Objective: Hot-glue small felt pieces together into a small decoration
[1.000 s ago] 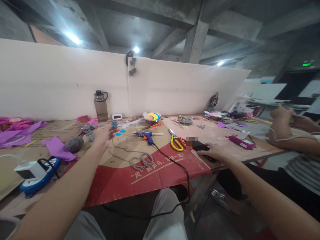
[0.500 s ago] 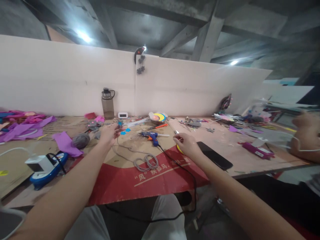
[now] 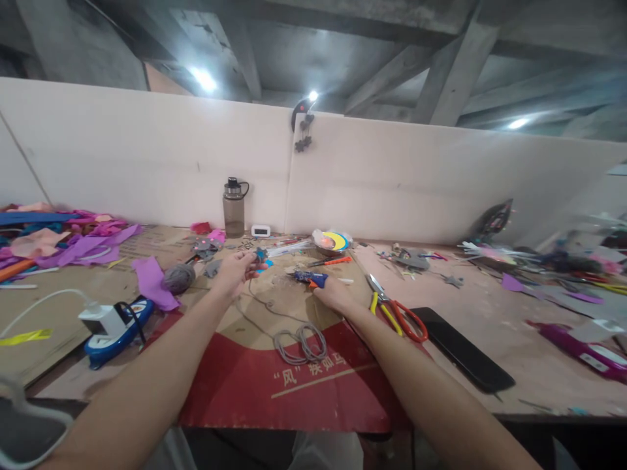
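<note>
My left hand (image 3: 237, 273) pinches a small dark-blue star-like piece (image 3: 261, 254) between thumb and fingers above the cardboard. Grey cord (image 3: 300, 344) runs below that hand and ends in loose loops on the red part of the board. My right hand (image 3: 333, 294) is closed round the blue hot glue gun (image 3: 309, 279), whose nozzle points left toward the left hand. Bright blue cut shapes (image 3: 267, 264) lie just behind the left fingers. To the right of my right hand lie red-handled scissors (image 3: 409, 320) and a yellow-handled tool (image 3: 386, 313), partly overlapping.
A black phone (image 3: 463, 349) lies at the right. A bottle (image 3: 234, 209) stands at the back by a small white clock (image 3: 260, 231) and a bowl (image 3: 333, 241). At left are a power strip (image 3: 117, 329), grey yarn ball (image 3: 179, 279) and purple felt (image 3: 151, 281).
My right hand has left the yellow-handled tool and taken hold of the glue gun. The left hand still holds the small blue piece. The view has turned left.
</note>
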The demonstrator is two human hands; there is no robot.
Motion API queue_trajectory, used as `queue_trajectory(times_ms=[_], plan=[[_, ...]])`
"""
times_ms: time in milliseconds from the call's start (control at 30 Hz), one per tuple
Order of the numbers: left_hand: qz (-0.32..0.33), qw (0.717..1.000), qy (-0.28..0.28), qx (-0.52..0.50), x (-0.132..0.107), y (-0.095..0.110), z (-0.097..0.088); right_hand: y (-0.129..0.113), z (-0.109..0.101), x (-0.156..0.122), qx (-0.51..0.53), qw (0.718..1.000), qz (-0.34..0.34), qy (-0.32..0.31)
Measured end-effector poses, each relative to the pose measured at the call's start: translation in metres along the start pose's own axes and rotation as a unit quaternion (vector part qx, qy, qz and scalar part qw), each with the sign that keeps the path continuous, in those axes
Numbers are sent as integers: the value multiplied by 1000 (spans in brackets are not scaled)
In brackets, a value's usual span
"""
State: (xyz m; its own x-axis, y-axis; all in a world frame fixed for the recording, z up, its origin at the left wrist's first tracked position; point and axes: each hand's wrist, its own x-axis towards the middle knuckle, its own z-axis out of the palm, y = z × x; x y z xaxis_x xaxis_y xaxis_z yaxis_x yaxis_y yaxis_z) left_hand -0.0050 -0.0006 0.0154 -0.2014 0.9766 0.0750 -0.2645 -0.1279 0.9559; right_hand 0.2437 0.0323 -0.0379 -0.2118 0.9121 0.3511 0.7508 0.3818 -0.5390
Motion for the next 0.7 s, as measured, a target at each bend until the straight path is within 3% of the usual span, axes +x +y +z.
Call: queue_trajectory(times_ms=[133, 300, 433, 533, 600, 700], plan=[[-3, 1000, -2, -2, -3, -1, 2, -2, -7, 3, 9, 997, 55, -57], [-4, 1000, -7, 3, -3, -3, 0, -15, -19, -2, 116, 990, 83, 10], [-18, 1000, -11, -15, -3, -4, 0, -38, -32, -13, 305, 950, 23, 64], [-22, 999, -12, -37, -3, -4, 1, -58, -38, -23, 391, 919, -29, 42], [-25, 999, -9, -44, -4, -5, 2, -67, -38, -29, 396, 917, -48, 17], [-23, 999, -3, -42, -5, -6, 4, -66, -34, -36, 338, 939, -59, 18]])
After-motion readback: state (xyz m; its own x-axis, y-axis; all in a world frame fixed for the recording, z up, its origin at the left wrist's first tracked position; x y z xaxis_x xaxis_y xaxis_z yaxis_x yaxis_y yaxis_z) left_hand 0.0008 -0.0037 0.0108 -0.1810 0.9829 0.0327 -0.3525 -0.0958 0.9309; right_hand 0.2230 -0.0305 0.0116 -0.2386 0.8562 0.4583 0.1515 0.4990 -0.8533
